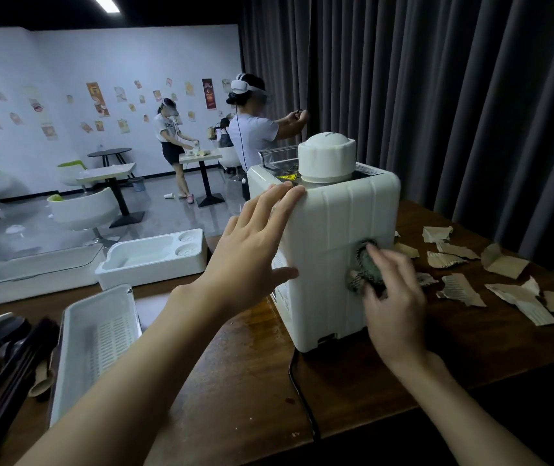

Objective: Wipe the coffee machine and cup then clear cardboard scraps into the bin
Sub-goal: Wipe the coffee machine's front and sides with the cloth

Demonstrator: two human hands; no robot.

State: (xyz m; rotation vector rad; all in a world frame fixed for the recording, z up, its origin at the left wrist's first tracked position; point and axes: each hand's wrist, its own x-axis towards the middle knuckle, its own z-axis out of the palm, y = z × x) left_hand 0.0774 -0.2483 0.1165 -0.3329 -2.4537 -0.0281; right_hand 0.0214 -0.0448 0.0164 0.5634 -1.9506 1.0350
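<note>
The coffee machine (332, 237), a white upright housing, stands on the dark wooden desk (235, 381) near its centre, with a white domed cap (327, 156) seated on its top plate. A black power cord (302, 391) leaves the base of the housing and runs toward the near edge of the desk. The left hand (252, 250) lies flat against the left face of the housing. Its fingers are straight and slightly spread, the fingertips reach the upper corner, and the thumb points along the lower part of that face. The right hand (393, 297) grips a dark, bunched cloth (368, 267) and presses it against the near face of the housing at about mid height. The fingers are curled round the cloth, and the outline is slightly blurred. Torn cardboard scraps (504, 287) lie scattered flat on the desk to the right of the machine, apart from both hands. A white perforated tray (67, 331) rests on the desk to the left. Beyond it sits a white moulded foam box (148, 274). A dark pleated curtain (437, 95) hangs behind the desk. Two persons wearing headsets stand in the background by small café tables.
</note>
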